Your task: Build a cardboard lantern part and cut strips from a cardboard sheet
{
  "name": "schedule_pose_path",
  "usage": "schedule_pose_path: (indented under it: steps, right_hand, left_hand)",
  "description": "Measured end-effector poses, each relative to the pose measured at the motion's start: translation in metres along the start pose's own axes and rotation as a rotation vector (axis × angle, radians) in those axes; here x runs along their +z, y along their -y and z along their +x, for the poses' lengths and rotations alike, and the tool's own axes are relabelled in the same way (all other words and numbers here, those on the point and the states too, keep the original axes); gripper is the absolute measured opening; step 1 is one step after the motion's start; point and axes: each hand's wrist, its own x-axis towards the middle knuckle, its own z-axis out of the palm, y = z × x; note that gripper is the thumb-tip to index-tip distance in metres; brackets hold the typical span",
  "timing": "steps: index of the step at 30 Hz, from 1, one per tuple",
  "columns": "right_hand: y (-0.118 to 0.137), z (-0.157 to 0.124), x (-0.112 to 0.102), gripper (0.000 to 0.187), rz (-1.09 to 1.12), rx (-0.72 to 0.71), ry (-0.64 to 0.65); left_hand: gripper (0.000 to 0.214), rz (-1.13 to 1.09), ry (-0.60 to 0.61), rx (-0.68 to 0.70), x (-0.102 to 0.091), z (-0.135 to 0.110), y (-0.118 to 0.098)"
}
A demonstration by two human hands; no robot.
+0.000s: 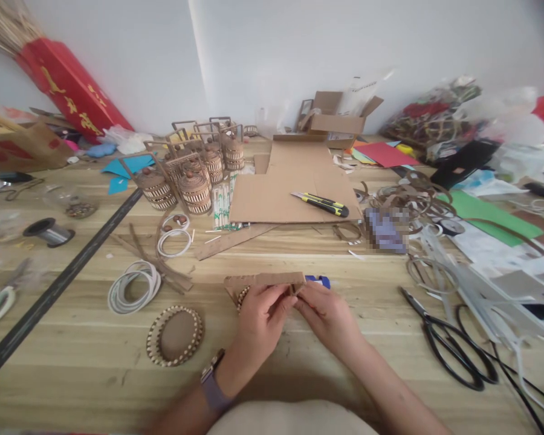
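Observation:
A brown cardboard strip (263, 280) runs just above my left hand (262, 317), which grips its right end between thumb and fingers. My right hand (329, 313) pinches the same end from the other side, where a short piece looks bent over. Part of a woven rim (243, 296) shows behind my left hand; the rest is hidden. A blue object (318, 281) lies partly hidden beyond my right fingers. To the left, a round woven tray (198, 338) with a light-and-dark checkered rim rests on the table.
Farther back lie a cardboard sheet (272, 202) and a yellow-black utility knife (321, 204). Lidded woven baskets (196, 192) stand at back left. White coils (135, 289) are at left, black-handled scissors (453, 344) at right. A dark strip (72, 278) crosses the wooden table.

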Motion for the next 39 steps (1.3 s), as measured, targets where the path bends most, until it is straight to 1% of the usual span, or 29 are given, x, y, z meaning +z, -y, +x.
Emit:
schedule_pose_path:
  steps: [4,6,8,9,12,14,15,18,20,22,24,26,29,31,32,33,35,37,39]
  right_hand:
    - [0.002,0.003,-0.005,0.022,-0.017,0.026,0.030]
    - [0.006,0.006,-0.014,0.018,0.012,0.069,0.081]
    - [0.013,0.009,-0.028,0.017,0.068,0.126,0.114]
    - [0.017,0.011,-0.035,0.019,0.098,0.152,0.104]
    - [0.030,0.019,-0.055,0.028,0.149,0.216,0.005]
    - [0.036,0.028,-0.063,0.032,0.181,0.239,0.000]
    - [0.038,0.032,-0.064,0.034,0.208,0.238,0.036]
    - [0.040,0.045,-0.063,0.036,0.323,0.224,0.205]
    - [0.039,0.051,-0.061,0.036,0.380,0.263,0.270]
    - [0.038,0.053,-0.061,0.040,0.416,0.353,0.299]
    - [0.036,0.054,-0.063,0.044,0.447,0.442,0.329]
    - [0.034,0.054,-0.068,0.046,0.472,0.476,0.354]
    - [0.034,0.055,-0.077,0.043,0.488,0.472,0.419]
    - [0.034,0.055,-0.080,0.041,0.516,0.478,0.472]
    - [0.035,0.055,-0.080,0.039,0.542,0.487,0.490]
    - [0.035,0.055,-0.080,0.038,0.575,0.499,0.496]
    - [0.036,0.055,-0.078,0.036,0.654,0.542,0.492]
    - [0.036,0.055,-0.076,0.036,0.724,0.591,0.493]
    - [0.036,0.056,-0.075,0.037,0.771,0.639,0.502]
  left_hand:
    - [0.023,0.001,0.003,-0.027,-0.001,-0.001,0.000]
    - [0.022,-0.003,0.007,-0.055,-0.001,-0.002,0.001]
    - [0.021,-0.024,0.022,-0.066,-0.001,-0.002,0.001]
    - [0.021,-0.039,0.029,-0.067,-0.001,-0.002,0.002]
    - [0.021,-0.066,0.050,-0.072,-0.001,-0.001,0.002]
    - [0.021,-0.056,0.057,-0.077,-0.001,0.000,0.001]
    - [0.021,-0.040,0.060,-0.080,-0.002,0.000,0.000]
    - [0.019,0.058,0.079,-0.083,-0.008,0.001,-0.005]
    - [0.017,0.160,0.090,-0.031,-0.015,-0.001,-0.012]
    - [0.017,0.273,0.077,0.088,-0.027,-0.005,-0.024]
    - [0.018,0.366,0.057,0.209,-0.044,-0.009,-0.039]
    - [0.014,0.410,0.086,0.259,-0.063,-0.006,-0.056]
    - [0.012,0.434,0.089,0.325,-0.087,0.014,-0.074]
    - [0.013,0.479,0.059,0.338,-0.093,0.037,-0.078]
    - [0.015,0.478,0.083,0.317,-0.094,0.049,-0.079]
    - [0.018,0.456,0.137,0.291,-0.093,0.060,-0.078]
    - [0.021,0.408,0.346,0.185,-0.088,0.081,-0.078]
    - [0.023,0.383,0.572,0.005,-0.083,0.098,-0.079]
    - [0.025,0.381,0.777,-0.181,-0.080,0.109,-0.081]
